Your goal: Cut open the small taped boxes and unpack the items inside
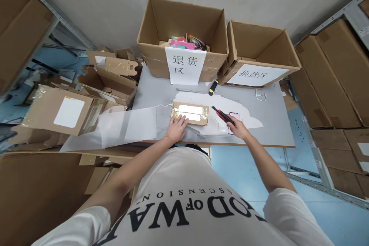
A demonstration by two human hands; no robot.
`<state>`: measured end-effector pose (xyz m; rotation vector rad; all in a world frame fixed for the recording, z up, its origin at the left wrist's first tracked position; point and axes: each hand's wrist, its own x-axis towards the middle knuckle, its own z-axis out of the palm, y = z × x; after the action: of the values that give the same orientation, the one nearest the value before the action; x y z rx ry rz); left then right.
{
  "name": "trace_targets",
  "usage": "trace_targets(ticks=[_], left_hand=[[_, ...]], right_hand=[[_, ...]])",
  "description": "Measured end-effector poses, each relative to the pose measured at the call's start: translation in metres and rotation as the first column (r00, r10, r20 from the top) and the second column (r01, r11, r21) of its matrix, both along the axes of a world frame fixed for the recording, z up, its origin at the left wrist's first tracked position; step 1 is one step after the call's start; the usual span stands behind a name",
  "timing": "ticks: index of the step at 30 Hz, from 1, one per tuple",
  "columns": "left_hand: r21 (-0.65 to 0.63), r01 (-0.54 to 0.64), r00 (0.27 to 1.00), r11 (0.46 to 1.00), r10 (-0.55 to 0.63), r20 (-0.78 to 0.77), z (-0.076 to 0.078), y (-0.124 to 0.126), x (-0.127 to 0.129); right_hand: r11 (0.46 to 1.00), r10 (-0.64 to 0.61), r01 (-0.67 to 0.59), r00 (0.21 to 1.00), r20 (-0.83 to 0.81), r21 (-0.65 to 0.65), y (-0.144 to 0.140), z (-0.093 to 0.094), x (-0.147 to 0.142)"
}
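A small taped cardboard box (204,118) with white labels lies on the grey table. My left hand (176,128) rests on its front left part, fingers spread over the top. To the right of the box, my right hand (238,127) is closed around a red and black utility knife (221,115). The knife's tip points up and left, toward the box but apart from it. A phone (234,115) with a lit, pinkish screen lies partly under the knife and my right hand. White torn paper (245,117) is spread beneath these things.
At the table's back stand a large open carton (155,61) with colourful packages in it and a second open carton (259,52), both with paper signs. A yellow and black cutter (213,87) lies before them. Cardboard boxes (106,84) crowd the left; stacked cartons (334,80) fill the right shelf.
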<state>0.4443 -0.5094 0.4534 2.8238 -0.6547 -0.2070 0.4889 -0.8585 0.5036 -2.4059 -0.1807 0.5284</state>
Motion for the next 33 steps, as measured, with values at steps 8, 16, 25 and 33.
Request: trace_targets(ticks=[8, 16, 25, 33], left_hand=[[0.018, -0.049, 0.996, 0.999, 0.048, 0.073, 0.006, 0.005, 0.014], [0.009, -0.026, 0.997, 1.000, 0.025, 0.074, -0.009, 0.008, 0.021], [0.029, -0.124, 0.991, 0.992, 0.122, 0.062, -0.010, 0.006, 0.027], [0.043, -0.186, 0.982, 0.982, 0.187, -0.020, -0.008, 0.003, 0.037]], right_hand=[[0.600, -0.431, 0.571, 0.820, -0.375, 0.559, 0.055, -0.061, -0.046], [0.514, -0.412, 0.620, 0.785, -0.463, 0.593, 0.065, -0.063, -0.052], [0.567, -0.394, 0.609, 0.792, -0.467, 0.554, 0.056, -0.058, -0.051], [0.668, -0.347, 0.544, 0.831, -0.434, 0.508, 0.047, -0.056, -0.046]])
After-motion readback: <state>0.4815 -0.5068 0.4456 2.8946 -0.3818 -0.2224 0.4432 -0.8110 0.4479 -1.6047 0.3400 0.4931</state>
